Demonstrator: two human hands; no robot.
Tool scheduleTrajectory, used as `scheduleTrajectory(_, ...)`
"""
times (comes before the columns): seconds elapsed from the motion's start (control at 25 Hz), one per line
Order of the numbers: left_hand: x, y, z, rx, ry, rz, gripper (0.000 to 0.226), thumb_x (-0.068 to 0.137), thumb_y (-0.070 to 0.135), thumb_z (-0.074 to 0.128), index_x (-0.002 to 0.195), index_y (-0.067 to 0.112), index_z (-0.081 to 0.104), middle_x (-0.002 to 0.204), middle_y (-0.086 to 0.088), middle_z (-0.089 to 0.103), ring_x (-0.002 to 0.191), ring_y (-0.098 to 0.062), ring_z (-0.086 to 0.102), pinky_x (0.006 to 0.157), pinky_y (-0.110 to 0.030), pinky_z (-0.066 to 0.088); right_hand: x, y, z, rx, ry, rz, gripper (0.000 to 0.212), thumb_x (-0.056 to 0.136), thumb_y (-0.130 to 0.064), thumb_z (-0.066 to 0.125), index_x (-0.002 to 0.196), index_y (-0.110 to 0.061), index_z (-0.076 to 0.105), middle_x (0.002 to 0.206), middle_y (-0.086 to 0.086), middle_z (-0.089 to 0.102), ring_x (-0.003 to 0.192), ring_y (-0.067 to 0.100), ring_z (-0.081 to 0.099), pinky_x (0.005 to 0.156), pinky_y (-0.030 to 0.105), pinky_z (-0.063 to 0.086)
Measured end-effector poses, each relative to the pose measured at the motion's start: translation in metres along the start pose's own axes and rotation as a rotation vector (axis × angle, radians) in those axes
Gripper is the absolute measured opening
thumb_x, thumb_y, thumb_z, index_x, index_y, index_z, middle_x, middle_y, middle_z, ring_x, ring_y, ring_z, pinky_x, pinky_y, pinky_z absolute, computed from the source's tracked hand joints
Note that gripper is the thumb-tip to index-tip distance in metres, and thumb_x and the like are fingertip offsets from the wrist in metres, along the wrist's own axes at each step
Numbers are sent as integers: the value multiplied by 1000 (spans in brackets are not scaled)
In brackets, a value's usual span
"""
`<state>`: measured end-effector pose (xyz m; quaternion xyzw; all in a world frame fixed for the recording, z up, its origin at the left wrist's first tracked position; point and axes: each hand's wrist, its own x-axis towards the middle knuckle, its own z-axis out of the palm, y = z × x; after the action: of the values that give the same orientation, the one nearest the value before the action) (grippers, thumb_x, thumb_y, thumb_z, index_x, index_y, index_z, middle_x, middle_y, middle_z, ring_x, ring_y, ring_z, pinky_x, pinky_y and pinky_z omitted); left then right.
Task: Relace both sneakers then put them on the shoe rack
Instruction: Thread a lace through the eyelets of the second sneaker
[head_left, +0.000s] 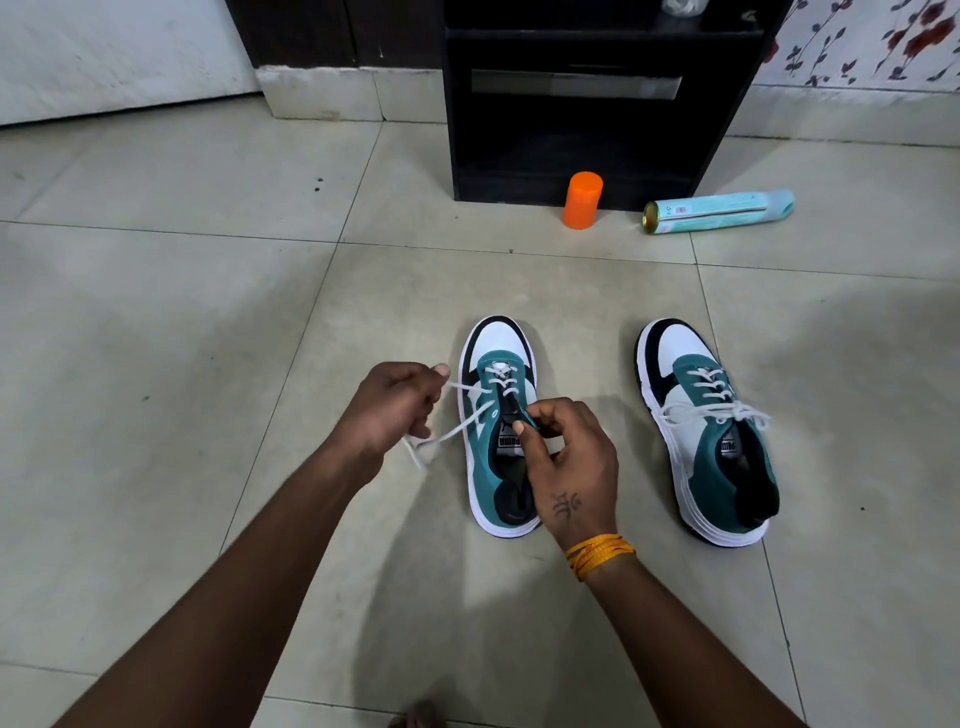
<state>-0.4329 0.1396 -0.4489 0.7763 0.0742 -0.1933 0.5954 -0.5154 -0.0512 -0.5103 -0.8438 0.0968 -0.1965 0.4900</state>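
Half-laced sneaker (498, 431) at the centre of the tiled floor (156, 312), toe toward twelve o'clock, heel toward six. White lace (457, 415) threaded through only the front eyelets, both loose ends drawn out toward nine o'clock. Left hand (389, 410) just beside the shoe at nine o'clock, fingers curled into a fist around the lace ends, thumb tip up, forearm running in from seven o'clock. Right hand (569, 460) over the shoe's opening, thumb and forefinger pinching the dark tongue near the upper eyelets, remaining fingers curled, wrist wrapped in a yellow thread band (600, 553), forearm coming from five o'clock. Second sneaker (709, 431) at three o'clock, well apart from the first, toe also toward twelve, fully laced with a bow lying across the top.

Bare tile on all sides of both shoes, widest toward nine o'clock and toward three beyond the second sneaker; open strip between the shoes and the rack.

Black shoe rack (597, 98) at twelve o'clock against the wall, lower shelf dark, contents not discernible. Orange cap (583, 200) upright on the floor touching the rack's base. Pale green spray can (719, 210) lying on its side just at the rack's right corner, metal end pointing toward nine o'clock.
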Motion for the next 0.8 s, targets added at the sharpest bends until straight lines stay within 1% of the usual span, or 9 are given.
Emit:
scheduleTrajectory(0.08,-9,20,-10,-4,-34,7,43,102,32,63,64,13,56,55,1,30,50,-16,27,49,-26,33,2,-2,-2,7,-34,42,13,88,-24,78,96,-26,69,94,-14,65,90,8,64,75,43,57)
scheduleTrajectory(0.2,-27,46,-18,-23,-94,14,40,102,32,61,69,11,60,57,0,26,53,-17,23,51,-28,25,10,-18,-4,-30,-45,100,10,84,-36,73,91,-30,70,92,-15,67,94,8,62,80,42,56)
scheduleTrajectory(0.32,-43,65,-16,-23,-154,25,39,102,31,59,69,11,59,58,-1,23,55,-19,18,54,-31,21,22,-58,-8,-129,-25,-116,17,90,-32,66,106,-28,69,94,-13,68,92,13,61,78,37,53)
scheduleTrajectory(0.4,-52,75,-14,-23,-181,28,42,102,30,59,65,11,55,58,-2,19,54,-20,15,54,-33,18,30,-87,-7,-43,-98,-233,18,95,-24,66,113,-24,68,86,-12,64,78,10,60,69,31,49)
scheduleTrajectory(0.48,-58,84,-13,-40,-204,45,42,102,29,59,64,12,51,58,-2,16,55,-21,11,54,-34,16,34,-102,-1,-29,-133,-345,5,99,-19,63,100,-22,68,75,-15,51,66,8,48,60,32,43)
scheduleTrajectory(0.52,-60,87,-13,-59,-210,52,42,101,29,58,64,12,50,58,-2,15,55,-22,10,54,-33,15,35,-103,2,-34,-133,-350,11,101,-20,61,90,-23,64,70,-15,44,64,7,43,57,33,39)
scheduleTrajectory(0.64,-58,88,-16,-86,-194,21,39,101,26,57,65,12,51,57,-1,15,57,-22,8,54,-32,14,38,-83,10,-244,-259,-183,28,102,-31,60,76,-30,49,59,-9,42,61,15,47,56,32,29)
scheduleTrajectory(0.72,-55,83,-16,-67,-174,-24,38,100,26,55,64,13,52,57,0,16,57,-21,9,53,-31,15,35,-74,11,-378,-364,-108,17,100,-35,60,85,-27,61,65,-2,56,71,24,58,59,30,30)
scheduleTrajectory(0.8,-54,77,-13,-48,-170,-53,38,100,26,54,63,14,52,56,0,17,55,-20,12,53,-30,17,34,-81,7,-243,-318,-130,13,98,-32,62,109,-27,67,64,-5,55,63,14,53,58,31,34)
